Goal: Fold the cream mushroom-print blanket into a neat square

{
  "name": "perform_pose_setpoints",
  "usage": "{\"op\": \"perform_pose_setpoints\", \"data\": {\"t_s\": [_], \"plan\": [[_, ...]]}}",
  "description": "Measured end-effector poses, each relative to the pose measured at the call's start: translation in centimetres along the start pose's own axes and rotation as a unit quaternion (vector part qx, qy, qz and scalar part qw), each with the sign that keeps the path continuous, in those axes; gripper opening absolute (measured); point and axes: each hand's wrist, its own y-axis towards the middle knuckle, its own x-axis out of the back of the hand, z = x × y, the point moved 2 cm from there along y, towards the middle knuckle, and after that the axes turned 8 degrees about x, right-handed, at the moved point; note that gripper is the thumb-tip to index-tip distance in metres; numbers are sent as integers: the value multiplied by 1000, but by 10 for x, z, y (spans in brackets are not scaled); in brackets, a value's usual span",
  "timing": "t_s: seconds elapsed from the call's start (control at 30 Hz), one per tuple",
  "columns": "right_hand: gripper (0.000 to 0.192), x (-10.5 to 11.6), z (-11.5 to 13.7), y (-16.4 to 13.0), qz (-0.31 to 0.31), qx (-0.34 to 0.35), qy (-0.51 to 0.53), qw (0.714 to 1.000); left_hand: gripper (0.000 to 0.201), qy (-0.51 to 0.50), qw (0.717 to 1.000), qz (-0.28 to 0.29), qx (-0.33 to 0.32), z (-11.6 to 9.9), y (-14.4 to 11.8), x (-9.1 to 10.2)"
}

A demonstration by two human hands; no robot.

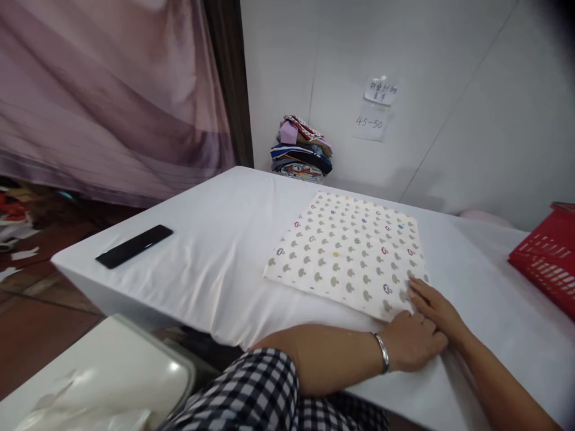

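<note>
A folded cream cloth [348, 251] printed with small mushroom shapes lies flat on the white-covered table [211, 281]. My left hand [411, 341], with a silver bangle at the wrist, rests on the cloth's near right corner with its fingers curled. My right hand [433, 305] lies flat beside it, fingertips on the same corner's edge. Whether either hand pinches the fabric is hidden. My checked sleeve [251, 389] shows at the bottom.
A black flat device [133, 245] lies near the table's left edge. A stack of folded clothes [302, 149] sits at the far corner by the wall. A red plastic basket [545, 257] stands at the right. A white chair back [99, 377] is at lower left.
</note>
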Motion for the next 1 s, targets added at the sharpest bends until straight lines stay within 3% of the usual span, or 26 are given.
{"op": "perform_pose_setpoints", "data": {"t_s": [0.1, 0.17, 0.27, 0.4, 0.6, 0.73, 0.87, 1.0], "plan": [[46, 8, 13, -31, -25, -72, 90, 993, 28, 8, 1000, 3, 11, 0, -5, 1], [44, 10, 22, -52, -50, -80, 111, 989, 27, 10, 1000, 3, 16, 2, -9, 3], [40, 8, 35, -78, -73, -3, 80, 994, 23, 18, 999, 6, 28, 11, -20, 10], [40, 2, 43, -93, -34, 113, -10, 993, 17, 50, 998, 16, 42, 34, -43, 25], [45, 2, 45, -87, -11, 162, -131, 978, 19, 75, 987, 37, 134, 86, -93, 54], [50, 6, 56, -75, 37, 179, -198, 963, 23, 89, 973, 26, 213, 123, -136, 77], [59, 5, 75, -65, 73, 165, -248, 952, 28, 114, 951, 12, 286, 155, -173, 99], [65, -3, 91, -55, 103, 134, -288, 943, 32, 131, 934, -12, 331, 178, -193, 109]]}}
